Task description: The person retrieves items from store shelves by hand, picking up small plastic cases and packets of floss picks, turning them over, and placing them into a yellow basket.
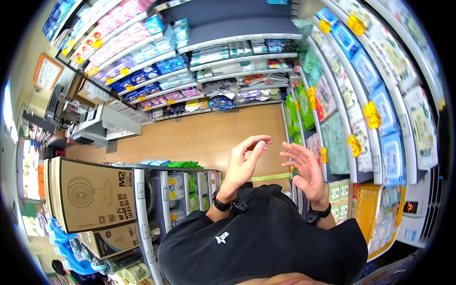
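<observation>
My left hand (244, 159) is raised in front of my chest, its fingers curved and apart from the thumb, with nothing in it. To its right, my right hand (306, 170) is held up with the fingers spread and holds nothing. The two hands do not touch each other. Both wrists carry black bands, and below them is my black shirt (266, 237). Shelves with green packs (306, 107) stand beyond my right hand. The brown floor (209, 140) shows behind my left hand.
Tall shelves of blue wipe packs (382, 111) line the right side, above a yellow basket (368, 213). Fan boxes (92, 194) stand on a shelf end at the left. Stocked shelves (242, 61) cross the back. A counter (111, 121) is at the back left.
</observation>
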Tool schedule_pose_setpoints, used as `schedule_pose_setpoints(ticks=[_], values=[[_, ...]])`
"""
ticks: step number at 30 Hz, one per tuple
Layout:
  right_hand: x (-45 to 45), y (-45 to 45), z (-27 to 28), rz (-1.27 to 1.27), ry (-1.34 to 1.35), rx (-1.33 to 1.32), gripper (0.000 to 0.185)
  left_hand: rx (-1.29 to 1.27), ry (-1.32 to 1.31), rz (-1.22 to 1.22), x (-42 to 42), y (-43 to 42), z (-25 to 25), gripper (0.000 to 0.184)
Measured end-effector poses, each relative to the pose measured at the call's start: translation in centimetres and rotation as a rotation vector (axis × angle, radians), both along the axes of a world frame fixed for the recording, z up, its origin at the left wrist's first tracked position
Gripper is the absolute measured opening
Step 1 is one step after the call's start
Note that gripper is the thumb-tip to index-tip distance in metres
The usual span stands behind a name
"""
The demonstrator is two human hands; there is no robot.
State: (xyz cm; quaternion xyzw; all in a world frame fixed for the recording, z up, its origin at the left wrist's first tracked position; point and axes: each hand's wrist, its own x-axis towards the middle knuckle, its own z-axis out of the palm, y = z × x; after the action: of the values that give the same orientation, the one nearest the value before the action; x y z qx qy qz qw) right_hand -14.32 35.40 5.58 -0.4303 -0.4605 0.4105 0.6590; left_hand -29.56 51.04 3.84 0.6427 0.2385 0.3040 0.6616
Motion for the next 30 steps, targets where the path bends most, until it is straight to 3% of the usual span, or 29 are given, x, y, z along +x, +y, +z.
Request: schedule_pose_setpoints(ticks=[10,19,30], values=[[-5.3,11.2,0.0,0.105,0.054,0.002,0.071,0.022,0.007,0.179,-6.2,9.3,0.2,0.024],[-4.4,15.8,-1.0,0.062,0.109,-0.062,0.068,-0.078,-0.018,0.164,-5.9,13.3,-1.1,0.025],[0.2,28.2,-2.0,0.243,0.157,-0.036,0.067,-0.081,0.036,0.315,-2.5,22.7,-1.2,0.024]])
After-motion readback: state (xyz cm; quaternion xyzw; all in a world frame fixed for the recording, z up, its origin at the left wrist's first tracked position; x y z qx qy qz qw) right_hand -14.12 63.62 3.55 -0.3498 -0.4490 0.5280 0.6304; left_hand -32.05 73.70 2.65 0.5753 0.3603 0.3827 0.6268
